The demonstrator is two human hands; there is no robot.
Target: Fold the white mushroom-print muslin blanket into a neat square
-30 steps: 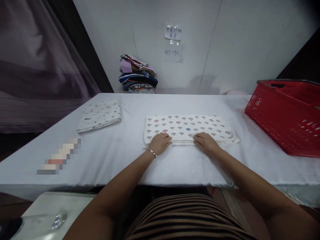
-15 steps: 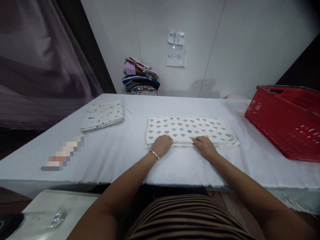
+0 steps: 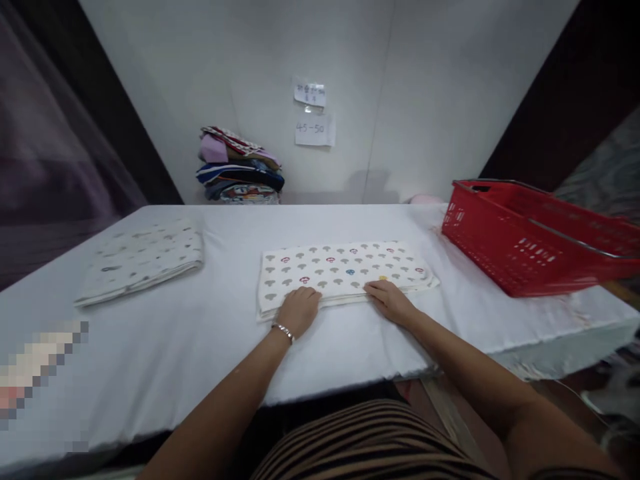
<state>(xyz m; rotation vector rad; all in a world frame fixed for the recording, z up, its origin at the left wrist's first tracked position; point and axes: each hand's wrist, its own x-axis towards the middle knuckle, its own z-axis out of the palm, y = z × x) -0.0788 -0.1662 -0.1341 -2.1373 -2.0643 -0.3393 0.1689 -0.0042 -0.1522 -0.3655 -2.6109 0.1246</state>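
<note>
A white cloth point(image 3: 340, 267) printed with grey, red, blue and yellow mushrooms lies folded into a long rectangle on the table in front of me. My left hand point(image 3: 300, 310) has its fingers curled over the near edge, left of the middle. Farther right along the same edge, my right hand point(image 3: 390, 301) holds the layers, fingers on top. Both thumbs are mostly hidden. The cloth's lower layers stick out a little at the right corner. A second folded white cloth point(image 3: 145, 257) with a small print rests apart on the left.
A red plastic basket point(image 3: 480, 247) stands on the right of the white-covered table point(image 3: 320, 223). Behind the table is a stack of folded clothes point(image 3: 240, 170) against the wall. Paper notes point(image 3: 314, 129) hang above. A pixelated patch point(image 3: 35, 363) covers something at the left front.
My view has turned to the right, so everything appears shifted left and more of the basket shows. Both hands keep their places on the cloth's near edge.
</note>
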